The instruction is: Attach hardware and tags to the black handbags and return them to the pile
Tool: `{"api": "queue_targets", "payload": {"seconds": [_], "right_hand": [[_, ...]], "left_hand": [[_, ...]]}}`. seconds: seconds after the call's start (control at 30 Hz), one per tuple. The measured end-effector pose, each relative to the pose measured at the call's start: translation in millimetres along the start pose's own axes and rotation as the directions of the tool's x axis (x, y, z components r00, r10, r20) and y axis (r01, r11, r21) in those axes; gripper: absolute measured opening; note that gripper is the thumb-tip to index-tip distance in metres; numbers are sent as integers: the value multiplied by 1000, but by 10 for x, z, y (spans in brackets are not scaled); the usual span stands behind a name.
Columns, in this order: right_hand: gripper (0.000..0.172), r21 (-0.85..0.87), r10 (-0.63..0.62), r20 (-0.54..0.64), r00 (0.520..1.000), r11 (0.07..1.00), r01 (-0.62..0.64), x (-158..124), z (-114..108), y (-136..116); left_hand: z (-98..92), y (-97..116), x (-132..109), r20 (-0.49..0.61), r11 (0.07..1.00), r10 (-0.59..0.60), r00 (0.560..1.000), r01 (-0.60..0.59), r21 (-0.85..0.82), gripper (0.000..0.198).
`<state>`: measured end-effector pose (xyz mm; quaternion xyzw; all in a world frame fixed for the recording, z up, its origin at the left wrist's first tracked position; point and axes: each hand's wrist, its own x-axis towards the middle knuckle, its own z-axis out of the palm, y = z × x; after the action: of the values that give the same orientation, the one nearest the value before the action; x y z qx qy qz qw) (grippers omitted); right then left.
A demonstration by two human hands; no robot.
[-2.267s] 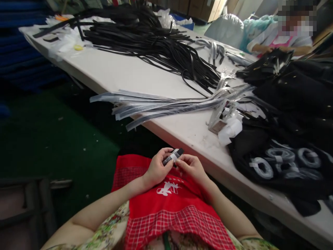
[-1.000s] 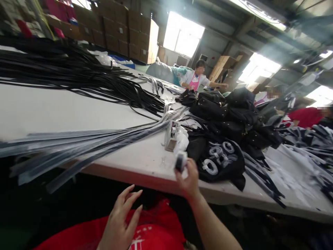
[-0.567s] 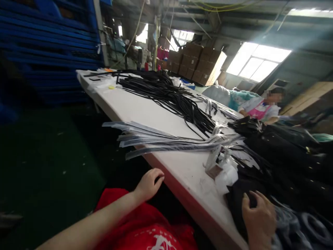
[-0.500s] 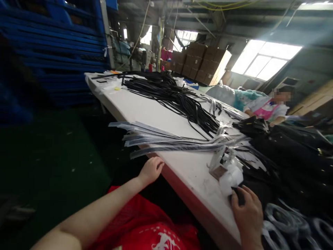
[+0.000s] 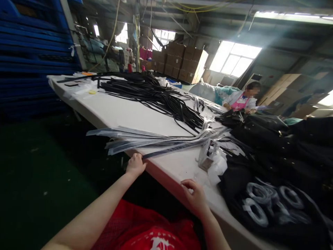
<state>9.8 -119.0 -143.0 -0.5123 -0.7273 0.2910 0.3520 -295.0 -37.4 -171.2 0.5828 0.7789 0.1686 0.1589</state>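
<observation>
My left hand (image 5: 136, 165) is closed at the table's near edge, its fingers on the end of a clear plastic-edged strip with a dark band (image 5: 166, 151). Beside it, a fan of similar strips (image 5: 130, 133) juts past the edge. My right hand (image 5: 195, 197) hovers by the same edge further right, with thumb and fingers curled together. Whether anything small is between those fingertips I cannot make out. Beyond it stands a small whitish box-like device (image 5: 206, 156), with crumpled white material (image 5: 218, 168) against it. The strips run behind this device.
A heap of long black strips (image 5: 161, 97) lies across the white table (image 5: 125, 113). Black fabric (image 5: 262, 146) with coiled clear rings (image 5: 256, 210) covers the right side. A co-worker in a pink apron (image 5: 238, 103) is across the table. Blue stacked pallets (image 5: 31, 52) stand left.
My right hand has moved left, away from the white material and a dark item there. My left hand has closed on a strip's end. The view has shifted right.
</observation>
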Motion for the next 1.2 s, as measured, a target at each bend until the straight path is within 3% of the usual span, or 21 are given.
{"api": "queue_targets", "payload": {"seconds": [0.13,0.23,0.3,0.4,0.47,0.5,0.57,0.63,0.7,0.77,0.87,1.03,1.13,1.2], "right_hand": [[18,109,22,93,995,993,-32,45,187,-86],[26,254,122,187,975,953,-168,64,313,-108],[38,417,213,302,929,847,-330,91,430,-132],[52,620,261,495,828,562,-548,156,631,-194],[52,678,266,534,803,433,-594,204,723,-235],[49,706,273,514,813,404,-581,227,744,-248],[43,761,300,425,854,393,-517,272,730,-251],[40,791,330,357,874,390,-471,315,663,-224],[39,801,372,316,873,388,-456,356,581,-182],[39,807,402,270,875,401,-434,392,517,-141],[38,815,421,202,884,428,-390,428,489,-104],[40,821,447,253,858,370,-435,398,537,-173],[47,831,447,311,839,301,-468,338,588,-268],[53,851,446,305,842,269,-451,321,651,-304]], "left_hand": [[-45,-26,-4,214,984,0,977,38,-174,42],[-50,56,-229,428,942,132,894,22,-336,52],[-36,196,-452,534,874,292,793,5,-486,55],[-11,437,-753,564,735,472,678,51,-676,53],[-10,522,-898,559,630,544,626,135,-765,51],[-17,524,-956,570,580,566,595,204,-789,49],[-50,449,-1056,644,508,584,494,396,-765,49],[-100,302,-1144,721,471,611,328,581,-664,51],[-159,135,-1227,746,477,641,180,668,-571,51],[-217,-10,-1301,753,508,649,110,675,-536,47],[-279,-138,-1385,779,551,619,101,651,-523,41],[-291,-153,-1502,782,522,582,221,635,-569,40],[-204,-128,-1579,782,525,565,262,617,-586,48],[-107,-122,-1598,801,530,537,266,633,-565,55]]}}
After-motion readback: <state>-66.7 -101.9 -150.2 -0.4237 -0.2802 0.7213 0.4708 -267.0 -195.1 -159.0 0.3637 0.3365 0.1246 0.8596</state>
